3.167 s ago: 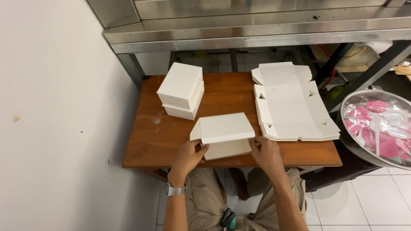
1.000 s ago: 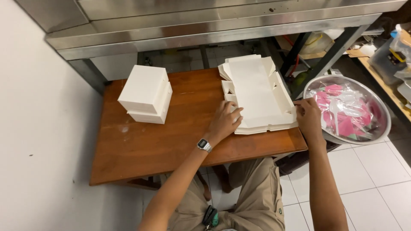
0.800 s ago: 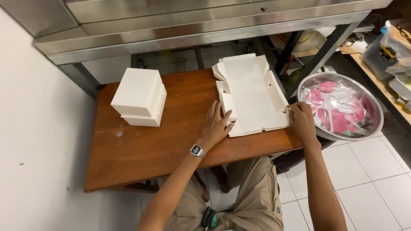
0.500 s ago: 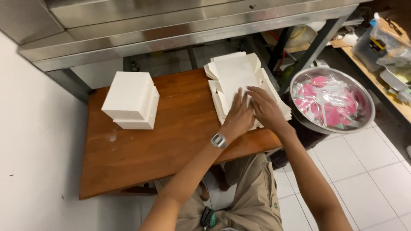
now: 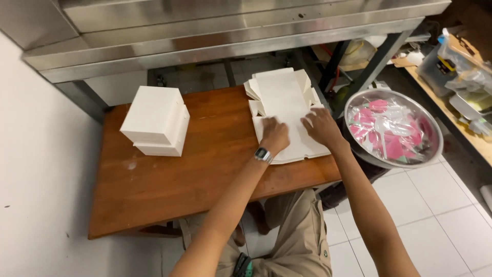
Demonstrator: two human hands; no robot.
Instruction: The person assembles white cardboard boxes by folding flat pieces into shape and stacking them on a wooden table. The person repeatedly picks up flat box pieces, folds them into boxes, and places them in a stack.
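On the right half of the desk (image 5: 169,190), both hands rest on a pile of flat white box blanks (image 5: 284,105).

Left hand (image 5: 274,134) and right hand (image 5: 322,127) lie palm down, fingers spread, pressing on the near end of the top blank; neither grips anything yet, and the sheet lies unfolded. Two finished white boxes (image 5: 156,120) stand stacked at the desk's left rear, well apart from the pile, so by my reading a small share is done and a thick stack of blanks is left. Both boxes are shut; what they hold cannot be seen. Just beside the desk, to the right, a steel bowl (image 5: 392,128) holds pink items in clear wrapping.
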